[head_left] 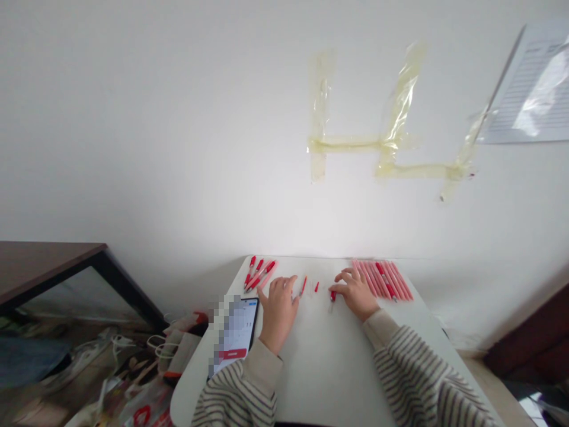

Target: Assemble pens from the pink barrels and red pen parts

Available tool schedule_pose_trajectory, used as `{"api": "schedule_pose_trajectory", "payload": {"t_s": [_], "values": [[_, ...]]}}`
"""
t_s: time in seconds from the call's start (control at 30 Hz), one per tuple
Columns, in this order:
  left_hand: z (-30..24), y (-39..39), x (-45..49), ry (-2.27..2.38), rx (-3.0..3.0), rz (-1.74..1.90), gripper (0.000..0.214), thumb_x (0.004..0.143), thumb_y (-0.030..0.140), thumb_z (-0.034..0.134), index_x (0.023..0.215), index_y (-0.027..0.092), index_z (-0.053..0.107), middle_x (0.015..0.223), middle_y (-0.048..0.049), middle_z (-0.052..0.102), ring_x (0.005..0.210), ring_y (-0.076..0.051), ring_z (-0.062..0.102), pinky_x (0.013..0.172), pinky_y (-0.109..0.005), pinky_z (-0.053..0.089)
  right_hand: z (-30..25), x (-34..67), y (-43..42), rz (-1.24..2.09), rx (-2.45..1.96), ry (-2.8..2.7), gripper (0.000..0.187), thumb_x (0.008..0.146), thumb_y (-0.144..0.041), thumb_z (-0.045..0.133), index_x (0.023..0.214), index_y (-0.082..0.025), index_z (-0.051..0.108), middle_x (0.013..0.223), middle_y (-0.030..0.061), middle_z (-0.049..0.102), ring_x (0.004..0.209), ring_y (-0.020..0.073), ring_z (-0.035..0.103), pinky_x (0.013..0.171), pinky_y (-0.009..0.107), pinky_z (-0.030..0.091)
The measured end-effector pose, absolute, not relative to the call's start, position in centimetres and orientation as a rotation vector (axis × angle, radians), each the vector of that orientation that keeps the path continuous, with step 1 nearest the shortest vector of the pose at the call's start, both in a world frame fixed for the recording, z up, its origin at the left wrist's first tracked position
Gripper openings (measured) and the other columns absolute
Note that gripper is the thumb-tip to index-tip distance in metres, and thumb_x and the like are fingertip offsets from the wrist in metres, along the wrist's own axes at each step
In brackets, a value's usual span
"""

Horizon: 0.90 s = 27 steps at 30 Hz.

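My left hand (280, 308) hovers over the white table with its fingers apart and slightly curled. Just to its right lies a thin pen refill with a red upper end (304, 284). A small red pen part (316, 287) sits between my two hands. My right hand (358, 295) has its fingertips on a short red pen piece (333, 295), from which a clear tip points toward me. Behind the left hand, several red pens (258, 276) lie in a loose group. Right of the right hand is a row of pink pen barrels (402, 281), with one red pen (384, 281) across them.
A phone with a lit screen (237, 332) lies at the left of the white table (329, 367). A dark-framed desk (53, 255) and cluttered bags (146, 379) are to the left. The wall (178, 148) rises right behind the table.
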<state>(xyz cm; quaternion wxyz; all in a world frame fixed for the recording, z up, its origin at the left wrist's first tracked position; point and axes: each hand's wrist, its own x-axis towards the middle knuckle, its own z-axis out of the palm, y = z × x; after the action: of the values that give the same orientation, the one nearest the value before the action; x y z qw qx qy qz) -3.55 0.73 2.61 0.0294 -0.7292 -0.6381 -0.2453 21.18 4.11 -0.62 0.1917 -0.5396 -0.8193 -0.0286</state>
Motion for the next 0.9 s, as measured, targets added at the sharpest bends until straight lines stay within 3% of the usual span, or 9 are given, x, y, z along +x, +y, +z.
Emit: {"api": "schedule_pose_trajectory", "payload": {"t_s": [0.23,0.4,0.9], "values": [[2.1,1.4,-4.2,-1.993,-2.175,-0.725,0.038,0.089,0.020,0.058,0.125,0.031,0.062,0.123,-0.0058,0.068,0.123,-0.028,0.055,0.112,-0.069,0.025,-0.9,21.3,4.4,-0.128,-1.534,-2.311,0.044,0.091,-0.012,0.057,0.110,-0.048,0.073,0.124,0.0005,0.066,0.132,0.0281,0.039,0.116,0.060,0.016],[1.8,1.4,-3.7,-1.993,-2.131,-0.715,0.034,0.092,0.020,0.052,0.122,0.029,0.065,0.120,-0.0063,0.070,0.122,-0.029,0.054,0.112,-0.071,0.024,-1.1,21.5,4.4,-0.121,-1.506,-2.301,0.057,0.088,-0.006,0.055,0.119,-0.052,0.067,0.124,-0.0003,0.066,0.131,0.0268,0.040,0.117,0.060,0.013],[1.8,1.2,-3.3,-1.965,-2.101,-0.751,0.031,0.088,0.022,0.060,0.117,0.030,0.068,0.119,-0.0062,0.068,0.121,-0.030,0.052,0.110,-0.067,0.027,-0.9,21.4,4.2,-0.168,-1.486,-2.302,0.056,0.089,-0.005,0.053,0.121,-0.048,0.068,0.122,0.0012,0.067,0.128,0.0261,0.042,0.116,0.058,0.019]]}}
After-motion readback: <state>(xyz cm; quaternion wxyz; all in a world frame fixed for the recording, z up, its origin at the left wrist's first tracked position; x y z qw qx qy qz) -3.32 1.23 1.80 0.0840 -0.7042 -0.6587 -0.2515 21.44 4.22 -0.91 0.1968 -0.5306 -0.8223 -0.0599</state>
